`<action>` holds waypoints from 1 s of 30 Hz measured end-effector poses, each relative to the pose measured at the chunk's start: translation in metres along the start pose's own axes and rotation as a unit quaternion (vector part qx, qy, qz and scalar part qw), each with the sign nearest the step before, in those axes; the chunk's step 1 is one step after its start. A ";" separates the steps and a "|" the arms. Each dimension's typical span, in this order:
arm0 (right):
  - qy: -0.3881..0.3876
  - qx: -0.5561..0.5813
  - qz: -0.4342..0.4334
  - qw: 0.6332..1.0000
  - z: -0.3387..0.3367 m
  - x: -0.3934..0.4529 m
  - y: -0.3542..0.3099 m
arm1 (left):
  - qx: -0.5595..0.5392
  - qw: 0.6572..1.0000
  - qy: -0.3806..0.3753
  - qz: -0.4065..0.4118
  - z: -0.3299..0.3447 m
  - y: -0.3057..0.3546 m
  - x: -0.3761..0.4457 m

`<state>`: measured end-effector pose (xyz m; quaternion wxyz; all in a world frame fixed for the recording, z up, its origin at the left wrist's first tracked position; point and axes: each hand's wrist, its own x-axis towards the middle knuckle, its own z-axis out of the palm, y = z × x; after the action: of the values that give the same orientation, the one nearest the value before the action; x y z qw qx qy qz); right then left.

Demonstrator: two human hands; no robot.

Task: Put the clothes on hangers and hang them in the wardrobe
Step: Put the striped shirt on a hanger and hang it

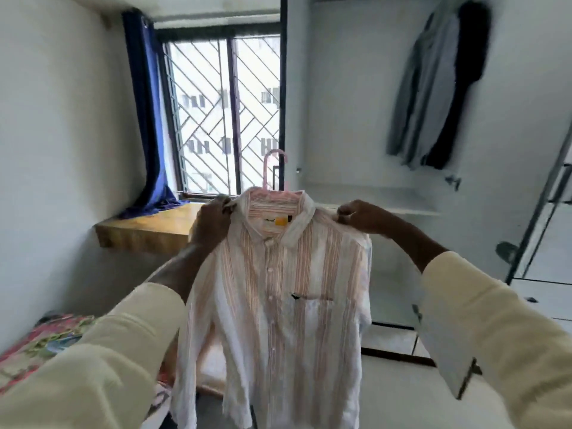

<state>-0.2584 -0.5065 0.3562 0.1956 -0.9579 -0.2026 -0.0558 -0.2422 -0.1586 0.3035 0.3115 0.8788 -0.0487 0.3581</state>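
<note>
Pinched at both shoulders by left hand [216, 216] and right hand [356, 215], shirt [275, 292] already on hanger [274, 168], held before wardrobe [371, 125]; hooking beside hung clothes [439, 88] remaining.

shirt [278, 289] on hanger [274, 168], ctr | window [223, 116] behind | hung clothes [439, 88] upper R

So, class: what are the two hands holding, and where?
The striped shirt on its pink hanger: left hand and right hand each grip a shoulder.
</note>
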 end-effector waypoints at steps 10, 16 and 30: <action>0.226 -0.151 0.110 0.956 -0.061 -0.029 0.165 | -0.051 0.996 -0.025 0.071 0.177 0.154 0.103; 0.249 -0.133 0.102 0.954 -0.117 0.007 0.263 | -0.068 0.989 -0.015 0.134 0.257 0.214 0.192; 0.463 -0.291 0.076 0.833 -0.316 0.254 0.316 | -0.049 0.982 -0.052 0.175 0.378 0.273 0.438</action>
<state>0.0943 -0.8046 0.5826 -0.0180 -0.8448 0.0111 -0.5346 0.2236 -0.5376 0.5248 0.2837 0.8581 -0.2353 0.3576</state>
